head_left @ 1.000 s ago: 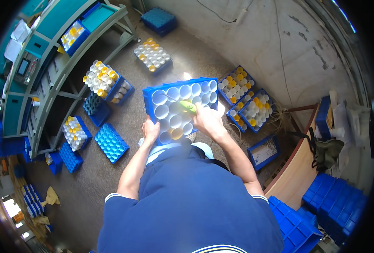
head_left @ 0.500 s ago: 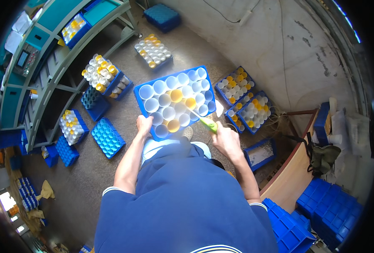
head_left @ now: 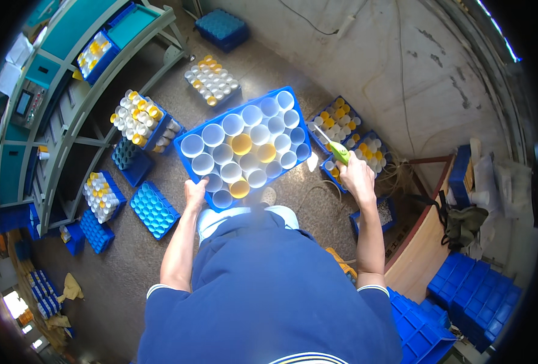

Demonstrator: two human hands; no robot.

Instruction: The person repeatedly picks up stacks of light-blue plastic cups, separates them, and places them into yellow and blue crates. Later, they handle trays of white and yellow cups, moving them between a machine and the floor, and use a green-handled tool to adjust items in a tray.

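Observation:
A blue tray packed with round white cups and a few yellow cups is in front of my body, slightly tilted. My left hand grips its near left corner, the thumb over the rim and the fingers hidden beneath. To the right of the tray, my right hand is wrapped round a green air blow gun. Its thin nozzle points up and to the left, apart from the tray. A thin hose loops below, partly hidden.
More cup-filled trays stand at the right and on the left floor. Light-blue trays lie nearby. A teal and grey machine fills the upper left, a wall the upper right. Blue crates are stacked lower right.
My right hand has drawn the blow gun away from the cups, to the right and up. My left hand and the tray have shifted a little left.

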